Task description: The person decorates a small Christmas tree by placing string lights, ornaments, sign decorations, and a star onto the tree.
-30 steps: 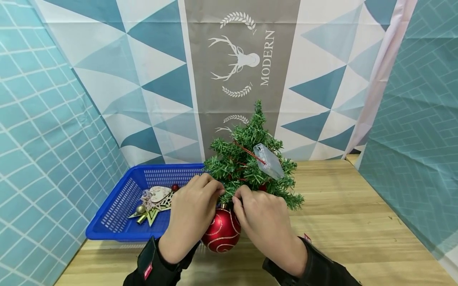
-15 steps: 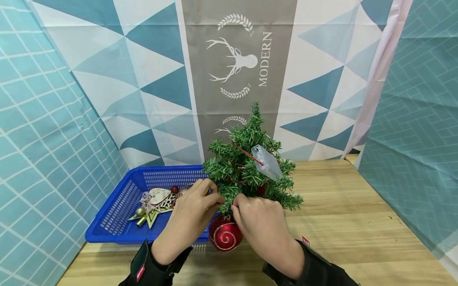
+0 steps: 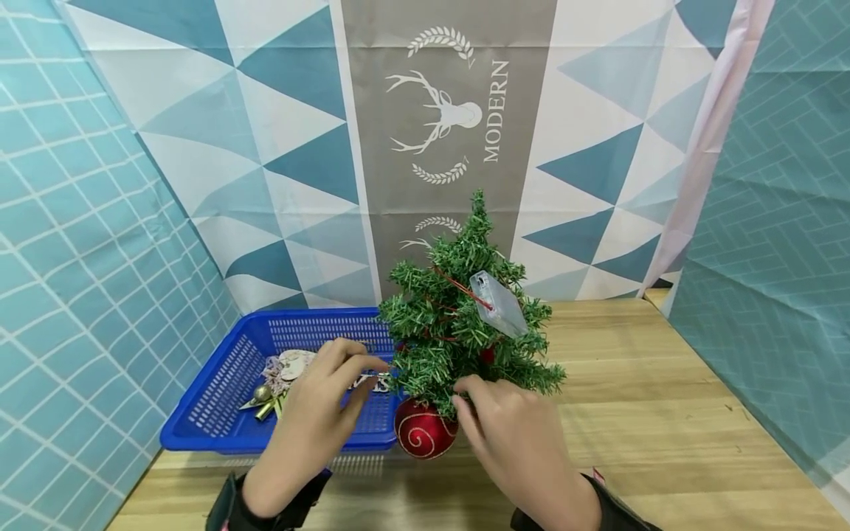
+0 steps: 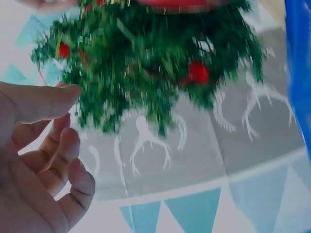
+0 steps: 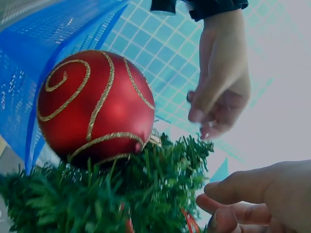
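A red bauble (image 3: pixel 425 435) with gold glitter swirls hangs from a low front branch of a small green Christmas tree (image 3: pixel 441 361). In the right wrist view the bauble (image 5: pixel 99 104) shows large beside the branches, its gold cap partly hidden by needles. My left hand (image 3: pixel 325 413) is off to the left of the tree, over the basket's near side, its fingers loosely bent. The left wrist view shows nothing between those fingers (image 4: pixel 65 143). My right hand (image 3: pixel 514 435) is just right of the bauble, fingertips at the lower branches, thumb and forefinger apart and holding nothing.
A blue plastic basket (image 3: pixel 199 435) stands left of the tree, with wooden ornaments (image 3: pixel 292 365) and a small gold ball (image 3: pixel 262 392) inside. A clear plastic box (image 3: pixel 498 304) on a red cord hangs on the tree. A patterned curtain backs the wooden table (image 3: pixel 637 413).
Both hands have come away from the front branch where they pinched at the bauble's loop. The left has moved left, the right slightly right. The bauble now hangs by itself.
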The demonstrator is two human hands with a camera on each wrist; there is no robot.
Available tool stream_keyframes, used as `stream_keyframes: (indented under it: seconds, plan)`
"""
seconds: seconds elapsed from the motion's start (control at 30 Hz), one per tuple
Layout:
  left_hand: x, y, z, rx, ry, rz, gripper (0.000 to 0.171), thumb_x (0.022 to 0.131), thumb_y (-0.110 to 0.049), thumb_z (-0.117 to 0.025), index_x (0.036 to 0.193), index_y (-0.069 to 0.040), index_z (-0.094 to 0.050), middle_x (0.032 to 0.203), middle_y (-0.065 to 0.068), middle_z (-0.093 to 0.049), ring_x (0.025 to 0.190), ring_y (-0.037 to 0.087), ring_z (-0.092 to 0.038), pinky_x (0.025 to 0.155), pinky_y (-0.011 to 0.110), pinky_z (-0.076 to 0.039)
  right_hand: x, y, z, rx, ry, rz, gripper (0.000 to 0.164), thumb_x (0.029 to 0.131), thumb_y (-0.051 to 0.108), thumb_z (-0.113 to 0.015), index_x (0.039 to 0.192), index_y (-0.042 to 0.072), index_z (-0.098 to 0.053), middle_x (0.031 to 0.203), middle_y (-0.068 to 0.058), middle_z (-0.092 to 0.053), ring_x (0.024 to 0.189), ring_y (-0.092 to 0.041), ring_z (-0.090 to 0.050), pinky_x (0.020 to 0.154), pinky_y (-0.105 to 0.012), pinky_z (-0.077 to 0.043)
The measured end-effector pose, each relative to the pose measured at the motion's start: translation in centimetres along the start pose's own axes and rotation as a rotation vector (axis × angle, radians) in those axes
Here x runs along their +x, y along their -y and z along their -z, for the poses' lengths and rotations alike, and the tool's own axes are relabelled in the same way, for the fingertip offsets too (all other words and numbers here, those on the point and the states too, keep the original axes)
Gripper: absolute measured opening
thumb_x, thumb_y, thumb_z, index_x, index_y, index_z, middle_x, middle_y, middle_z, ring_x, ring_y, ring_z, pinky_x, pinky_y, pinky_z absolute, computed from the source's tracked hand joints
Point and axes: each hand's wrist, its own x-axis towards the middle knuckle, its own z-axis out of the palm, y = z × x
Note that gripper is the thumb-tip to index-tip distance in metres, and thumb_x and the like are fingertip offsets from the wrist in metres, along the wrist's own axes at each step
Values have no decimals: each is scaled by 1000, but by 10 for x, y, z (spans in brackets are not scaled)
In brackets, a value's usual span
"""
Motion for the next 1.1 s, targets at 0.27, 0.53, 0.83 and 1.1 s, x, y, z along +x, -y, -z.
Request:
stream_keyframes:
  seconds: [0.27, 0.53, 0.83, 1.1]
  plan:
    - [-22, 112, -22, 116, -73, -3, 26, 80, -11, -64, 101, -27, -60, 100, -10, -52, 86, 8, -49, 64, 23, -37, -21, -23, 14, -15, -75, -82, 10, 80, 25, -59, 88, 21, -65, 57, 16, -47, 44, 3, -32, 36, -14, -21]
    - [-46, 256, -73, 202, 76, 113, 20, 89, -34, -50, 108, -35, -54, 104, -14, -48, 78, 5, -46, 59, 28, -32, -42, -57, 11, -58, -191, -63, 11, 78, 22, -57, 85, 19, -65, 55, 18, -43, 44, 7, -33, 35, -12, -21]
    - [24, 158, -22, 99, 431, 324, 14, 88, -8, -51, 99, -6, -59, 92, 9, -55, 77, 20, -52, 64, 33, -39, -65, -78, 3, -41, -149, -134, 10, 77, 20, -59, 86, 22, -62, 56, 22, -37, 46, 7, -31, 36, -14, -21]
    - [29, 192, -64, 46, 603, 500, 14, 87, -9, -53, 97, -3, -59, 88, 9, -56, 77, 24, -52, 67, 40, -39, -83, -94, 0, -47, -14, -235, 10, 76, 16, -62, 82, 23, -60, 52, 23, -31, 43, 8, -25, 38, -16, -23]
